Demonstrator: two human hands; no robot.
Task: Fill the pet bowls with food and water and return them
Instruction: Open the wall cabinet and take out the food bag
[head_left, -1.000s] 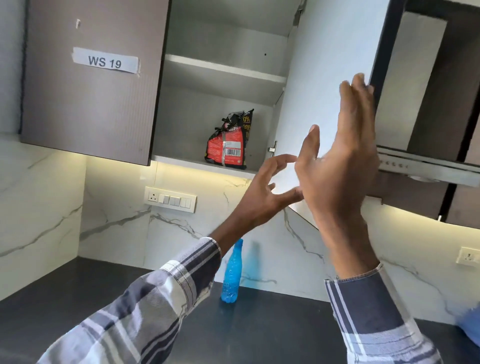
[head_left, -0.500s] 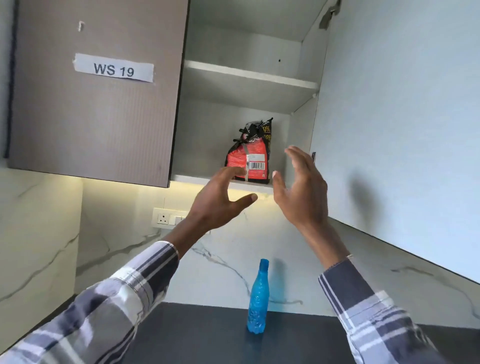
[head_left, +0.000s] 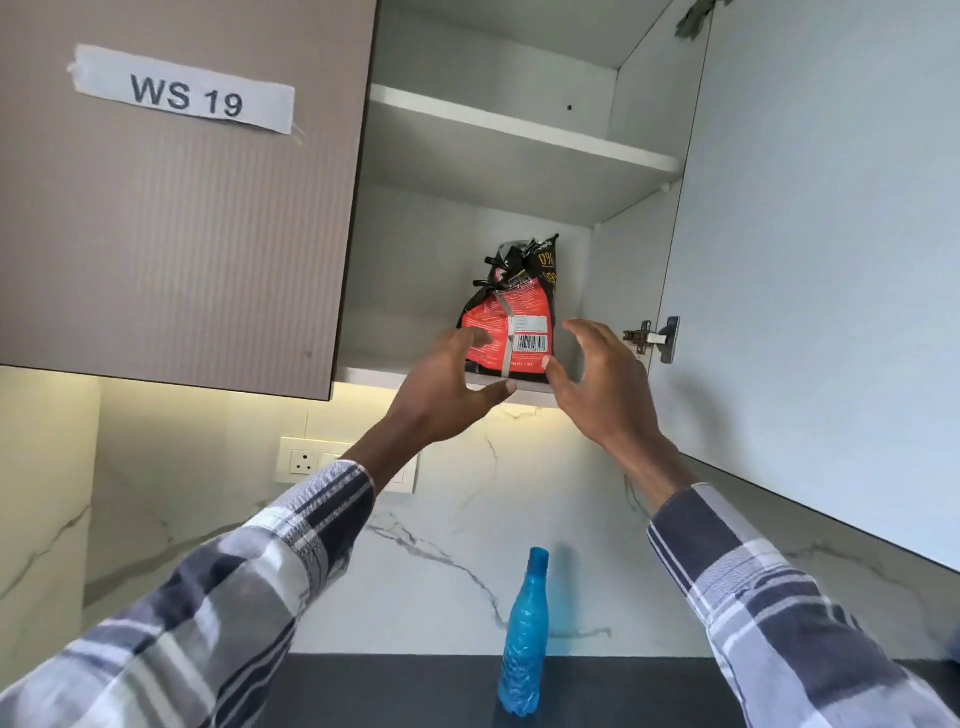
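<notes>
A red and black food bag (head_left: 511, 322) with a barcode label stands upright on the bottom shelf of the open wall cabinet (head_left: 467, 150). My left hand (head_left: 447, 389) is raised at the bag's lower left, fingers spread, its fingertips over the bag's edge. My right hand (head_left: 597, 384) is raised at the bag's lower right, fingers curved and apart, thumb near the bag's corner. Neither hand grips the bag. A blue water bottle (head_left: 522, 634) stands capped on the dark counter below. No pet bowls are in view.
The cabinet's right door (head_left: 821, 234) hangs wide open over my right arm. The left door (head_left: 171, 208), labelled WS 19, is closed. A switch plate (head_left: 306, 460) sits on the marble wall. The dark counter (head_left: 389, 691) runs along the bottom.
My right hand left the door's edge and came down to the bag. Both hands moved up and inward to either side of the bag. The view came closer to the cabinet.
</notes>
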